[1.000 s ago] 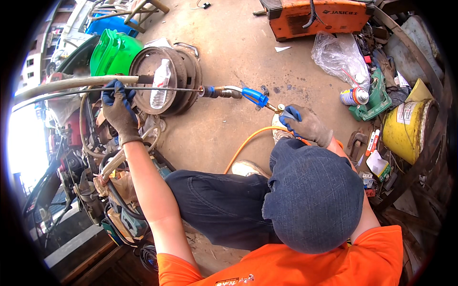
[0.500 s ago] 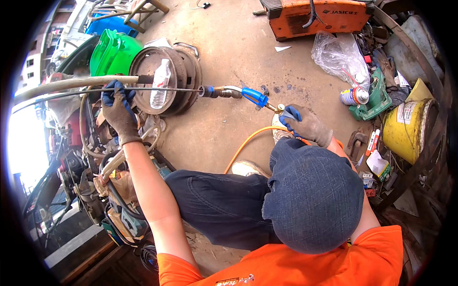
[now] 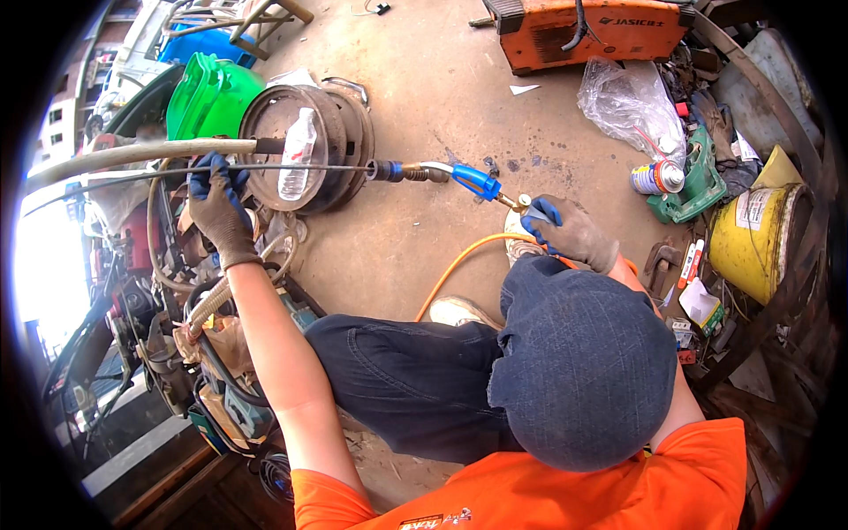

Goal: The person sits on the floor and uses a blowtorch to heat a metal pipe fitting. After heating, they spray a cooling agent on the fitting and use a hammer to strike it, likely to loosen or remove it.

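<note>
Holding a long thin dark metal rod (image 3: 340,168) at left of centre in the frame, the left hand (image 3: 219,210) wears a grey-brown work glove with blue fingers, and those fingers are bent around the rod. Over at right of centre, the right hand (image 3: 572,233), gloved the same way, has its fingers clamped on the back end of a metal gas torch with a bright blue handle (image 3: 475,182), though part of that grip is hidden. Torch nozzle points left, right at the rod's end; can't tell if they're actually touching. An orange rubber hose (image 3: 466,255) loops below the right hand.

Behind the rod, upper left of the frame, sits a rusty brown steel wheel rim (image 3: 355,146) with a clear plastic bottle (image 3: 299,141) on it. There's also a pale wooden pole (image 3: 132,156) just above the left fingers, plus a green plastic bin (image 3: 208,99) beyond that. Top right has a boxy orange machine (image 3: 592,40) on the brown floor (image 3: 424,97). Right edge is pretty cluttered: a multicoloured spray can (image 3: 656,178) and a grimy yellow bucket (image 3: 751,243). A dark blue denim cap (image 3: 583,371) covers a big chunk of the lower right.
</note>
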The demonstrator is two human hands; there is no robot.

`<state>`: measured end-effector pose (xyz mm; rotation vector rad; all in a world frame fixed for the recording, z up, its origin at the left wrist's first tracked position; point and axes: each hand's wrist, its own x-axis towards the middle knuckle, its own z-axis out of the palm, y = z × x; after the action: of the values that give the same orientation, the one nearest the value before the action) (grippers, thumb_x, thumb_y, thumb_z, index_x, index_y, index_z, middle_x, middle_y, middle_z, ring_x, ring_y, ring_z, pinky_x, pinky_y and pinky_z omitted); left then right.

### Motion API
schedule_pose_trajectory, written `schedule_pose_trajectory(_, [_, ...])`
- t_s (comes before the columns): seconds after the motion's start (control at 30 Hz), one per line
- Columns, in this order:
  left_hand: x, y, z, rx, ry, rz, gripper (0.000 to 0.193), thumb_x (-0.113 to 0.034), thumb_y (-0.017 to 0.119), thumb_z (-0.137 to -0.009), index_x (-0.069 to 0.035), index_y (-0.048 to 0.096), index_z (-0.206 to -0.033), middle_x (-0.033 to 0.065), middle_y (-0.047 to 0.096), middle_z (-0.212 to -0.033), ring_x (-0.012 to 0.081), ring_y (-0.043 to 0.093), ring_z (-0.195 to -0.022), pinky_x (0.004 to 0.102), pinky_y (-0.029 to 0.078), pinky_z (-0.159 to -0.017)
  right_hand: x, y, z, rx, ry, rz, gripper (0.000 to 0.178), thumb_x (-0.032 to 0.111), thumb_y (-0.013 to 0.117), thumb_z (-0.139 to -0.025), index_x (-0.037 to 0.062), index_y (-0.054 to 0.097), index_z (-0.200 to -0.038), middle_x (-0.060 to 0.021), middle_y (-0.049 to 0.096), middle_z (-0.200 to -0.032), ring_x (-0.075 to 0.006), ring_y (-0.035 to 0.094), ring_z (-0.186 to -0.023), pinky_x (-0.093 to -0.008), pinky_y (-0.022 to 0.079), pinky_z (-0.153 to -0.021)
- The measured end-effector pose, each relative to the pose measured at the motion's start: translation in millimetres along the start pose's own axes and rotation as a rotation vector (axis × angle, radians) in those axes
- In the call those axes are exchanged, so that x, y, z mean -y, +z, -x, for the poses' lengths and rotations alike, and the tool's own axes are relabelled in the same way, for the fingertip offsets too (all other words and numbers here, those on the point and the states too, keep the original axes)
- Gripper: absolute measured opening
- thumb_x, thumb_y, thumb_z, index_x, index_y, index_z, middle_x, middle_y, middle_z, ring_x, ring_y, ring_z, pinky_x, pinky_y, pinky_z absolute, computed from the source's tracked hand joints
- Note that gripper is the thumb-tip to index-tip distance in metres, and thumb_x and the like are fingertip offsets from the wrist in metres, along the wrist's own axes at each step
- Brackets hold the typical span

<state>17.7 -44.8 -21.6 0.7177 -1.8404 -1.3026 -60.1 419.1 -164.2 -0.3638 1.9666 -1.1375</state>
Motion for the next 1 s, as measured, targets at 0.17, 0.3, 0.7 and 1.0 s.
schedule_pose_trajectory(0.17, [2,-2,0,-0.025,-0.004,-0.032,0.02,-0.012,0.066,-0.097,0.001,0.067,-0.113,0.0066,0.07,-0.097,0.0125,0.067,-0.077,0.0258,0.06,-0.067,-7,0,-2,0.021,0.044,-0.017,0.035,0.034,0.064,-0.091,0.0066,0.065,-0.114,-0.0193,0.069,-0.097,-0.0335,0.067,-0.089,-0.0424,0.051,-0.082])
schedule_pose_trajectory(0.3, [10,-13,-5,-0.023,0.0,-0.028,0.021,-0.016,0.068,-0.096,-0.002,0.069,-0.112,0.0048,0.07,-0.095,0.0119,0.068,-0.078,0.0266,0.061,-0.068,-5,0,-2,0.034,0.055,-0.012,0.035,0.034,0.064,-0.091,0.0063,0.066,-0.113,-0.0195,0.069,-0.097,-0.0338,0.067,-0.089,-0.0427,0.051,-0.081])
schedule_pose_trajectory(0.7, [4,-2,-2,-0.096,-0.061,0.101,0.016,-0.012,0.065,-0.097,0.001,0.067,-0.108,0.0058,0.068,-0.088,0.0141,0.067,-0.07,0.0276,0.061,-0.061,-4,-1,-1,0.018,0.039,-0.002,0.034,0.033,0.064,-0.091,0.0063,0.065,-0.112,-0.0205,0.069,-0.097,-0.0363,0.067,-0.09,-0.0434,0.05,-0.082])
schedule_pose_trajectory(1.0, [-20,40,-1,-0.087,-0.004,0.107,0.015,-0.012,0.066,-0.097,0.003,0.067,-0.099,0.0074,0.069,-0.08,0.014,0.067,-0.065,0.0265,0.058,-0.058,-5,-6,-1,-0.014,0.019,-0.039,0.035,0.031,0.066,-0.09,0.0035,0.065,-0.112,-0.0189,0.068,-0.093,-0.0331,0.067,-0.087,-0.0423,0.051,-0.08])
